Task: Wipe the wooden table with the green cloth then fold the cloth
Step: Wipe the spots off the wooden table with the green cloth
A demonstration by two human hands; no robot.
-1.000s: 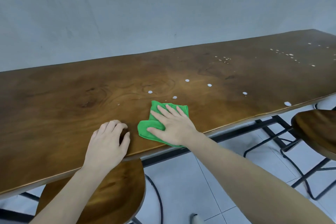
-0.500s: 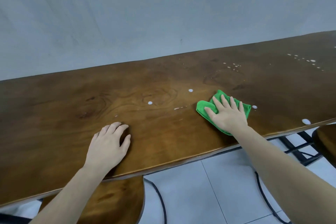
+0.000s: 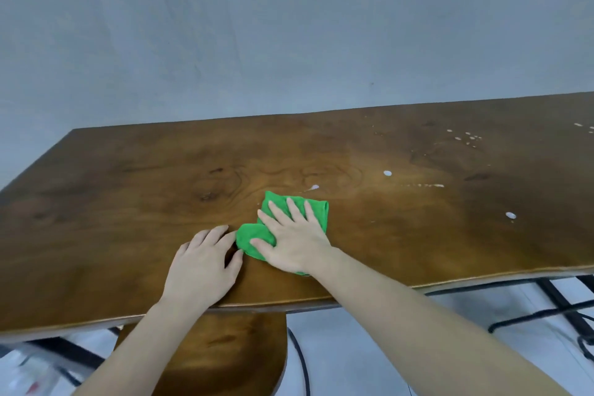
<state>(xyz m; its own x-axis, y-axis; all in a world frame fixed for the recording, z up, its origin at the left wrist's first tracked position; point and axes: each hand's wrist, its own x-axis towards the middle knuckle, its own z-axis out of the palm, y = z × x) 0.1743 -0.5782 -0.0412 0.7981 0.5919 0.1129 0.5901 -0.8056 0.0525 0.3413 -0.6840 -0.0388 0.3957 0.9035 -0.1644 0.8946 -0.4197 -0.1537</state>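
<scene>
Cloth position: we see the green cloth (image 3: pixel 254 236) bunched on the wooden table (image 3: pixel 128 202) near its front edge. Our right hand (image 3: pixel 294 243) presses it flat, fingers straight and spread. Our left hand (image 3: pixel 202 264) rests just beside it, fingers relaxed. White droplets (image 3: pixel 387 173) lie further right.

no readable text, labels, numbers or signs anywhere

The table (image 3: pixel 128 202) was dark wood, grained and faintly glossy; the green cloth (image 3: pixel 316 207) looked soft and matt; the stool (image 3: pixel 221 350) seat was polished wood.
</scene>
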